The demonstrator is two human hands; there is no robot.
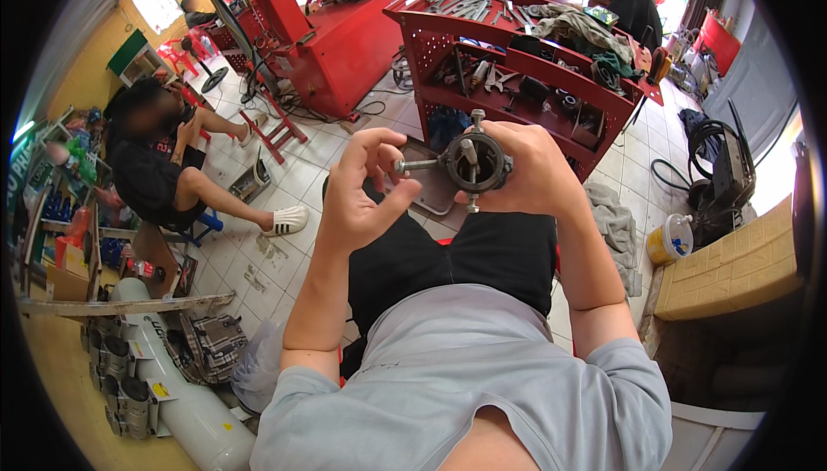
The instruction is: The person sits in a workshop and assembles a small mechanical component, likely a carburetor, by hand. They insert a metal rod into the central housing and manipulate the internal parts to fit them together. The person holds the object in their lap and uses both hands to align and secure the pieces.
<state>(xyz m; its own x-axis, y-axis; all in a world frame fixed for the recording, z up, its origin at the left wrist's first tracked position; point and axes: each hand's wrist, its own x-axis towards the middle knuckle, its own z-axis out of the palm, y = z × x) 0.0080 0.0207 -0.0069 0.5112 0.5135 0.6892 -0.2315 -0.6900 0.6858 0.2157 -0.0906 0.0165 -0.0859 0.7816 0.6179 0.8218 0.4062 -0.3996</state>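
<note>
My right hand (525, 170) grips a dark metal ring (496, 180) with several bolts sticking out around it. One bolt (470, 154) crosses the ring's opening at a slant. Another, a long bolt (420, 165), points left toward my left hand (366, 182). The thumb and fingers of that hand are curled but apart, around the bolt's head; whether they touch it is hard to see. Beyond the ring, a shallow grey tray (441, 206) is partly hidden by my hands and the ring.
A red tool cart (413, 58) with wrenches and rags stands ahead. At left, a person (151, 152) sits on a blue stool; another person (633, 6) is at the back right. Grey cloth (610, 226) and a clear bucket (670, 240) lie to my right, a white cylinder (185, 393) lower left.
</note>
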